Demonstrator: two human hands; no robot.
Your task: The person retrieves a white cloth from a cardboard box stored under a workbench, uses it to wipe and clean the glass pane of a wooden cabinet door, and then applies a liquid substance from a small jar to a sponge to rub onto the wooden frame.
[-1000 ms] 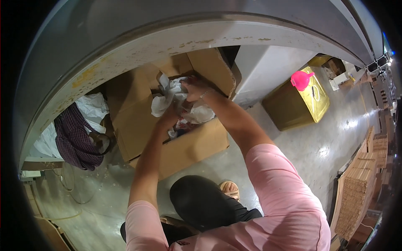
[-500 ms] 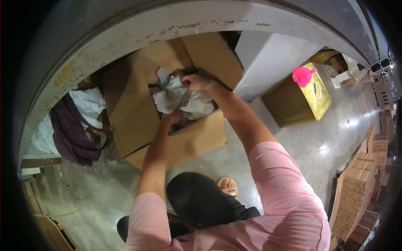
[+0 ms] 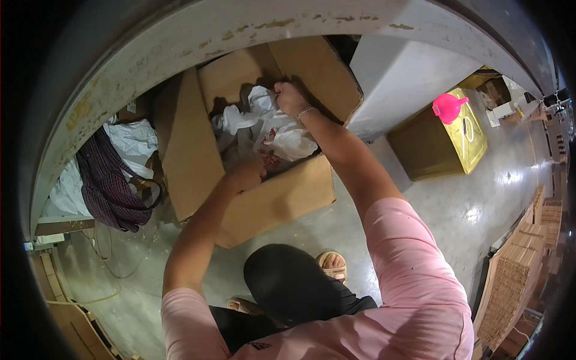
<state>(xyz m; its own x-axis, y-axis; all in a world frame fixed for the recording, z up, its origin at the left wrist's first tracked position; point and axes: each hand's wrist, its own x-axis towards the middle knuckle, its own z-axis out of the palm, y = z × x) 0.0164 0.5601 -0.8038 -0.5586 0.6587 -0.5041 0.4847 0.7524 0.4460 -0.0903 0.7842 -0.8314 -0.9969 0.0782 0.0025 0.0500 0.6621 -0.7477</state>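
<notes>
A large open cardboard box stands on the floor in front of me, its flaps folded out. Inside it lies a crumpled, whitish plastic bag with red markings, partly see-through. My right hand, wearing a thin bracelet, is closed on the bag's upper edge near the far right wall. At the box's near side, my left hand is curled with its fingertips pinching the bag by the red markings. What lies beneath the bag is hidden.
Overhead at the front curves a scuffed pale beam. To the left hangs a dark striped cloth bag beside crumpled white sheeting. A gold tin with a pink funnel stands at right, near stacked cardboard.
My left hand has drawn back toward the box's near edge, and my right hand has moved slightly up. The bag is spread wider between them, exposing its red markings.
</notes>
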